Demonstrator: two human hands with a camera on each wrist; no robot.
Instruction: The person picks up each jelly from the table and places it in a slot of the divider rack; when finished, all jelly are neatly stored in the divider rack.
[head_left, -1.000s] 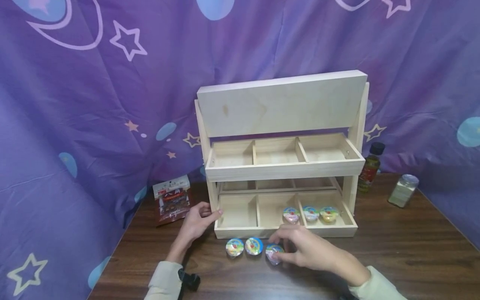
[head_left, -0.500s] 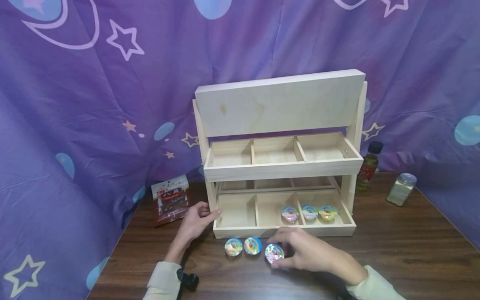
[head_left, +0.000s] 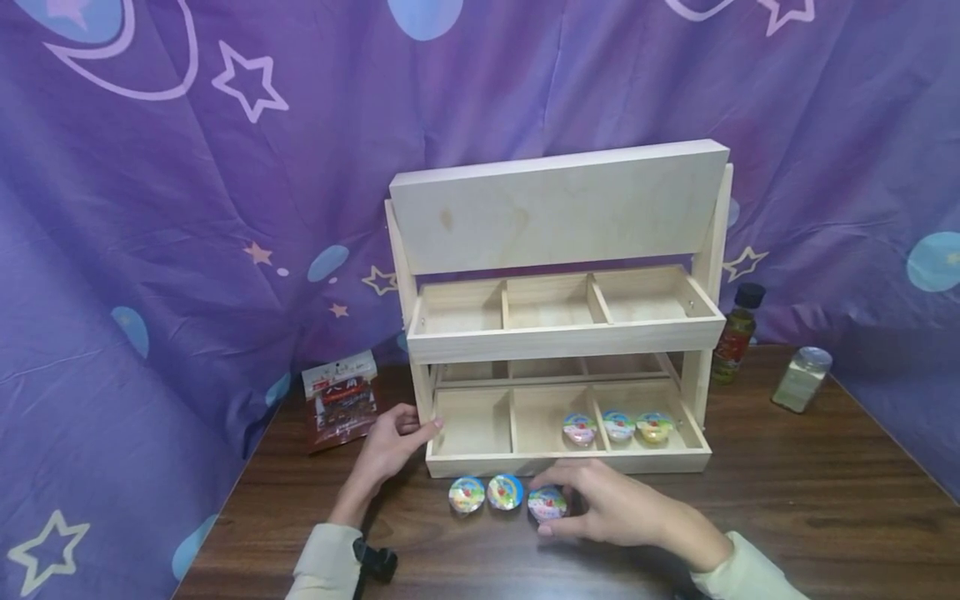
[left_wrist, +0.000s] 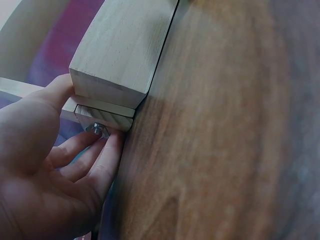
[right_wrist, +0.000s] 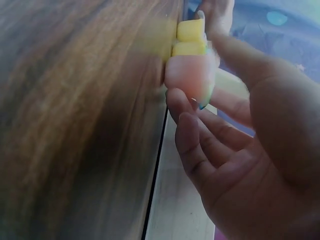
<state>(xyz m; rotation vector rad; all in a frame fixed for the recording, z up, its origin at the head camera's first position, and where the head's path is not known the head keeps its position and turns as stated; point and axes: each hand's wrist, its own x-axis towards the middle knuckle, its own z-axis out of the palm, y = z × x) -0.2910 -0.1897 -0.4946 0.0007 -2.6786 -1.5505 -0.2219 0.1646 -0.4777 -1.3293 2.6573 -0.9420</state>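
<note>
A two-tier wooden rack (head_left: 495, 465) with divided trays stands on the table. My left hand (head_left: 392, 446) grips its lower left corner; in the left wrist view the thumb lies on the tray's end and the fingers reach a post with a wing nut (left_wrist: 97, 129). In front of the rack, my right hand (head_left: 618, 504) holds a pink jelly cup (head_left: 547, 503) between thumb and fingers, low over or on the table. Left of it lie two yellow jelly cups, one (head_left: 506, 492) nearer and another (head_left: 467, 494) farther.
The lower tray has a pink jelly cup (head_left: 580, 428) in its middle compartment, a white one (head_left: 618, 425) and a yellow one (head_left: 654, 427) in the right compartment. A red spice packet (head_left: 341, 404) lies left; a dark-capped bottle (head_left: 737, 337) and a glass jar (head_left: 802, 382) stand right.
The pink jelly cup has tilted slightly and shifted a little left with my right hand. My left hand stays on the rack.
</note>
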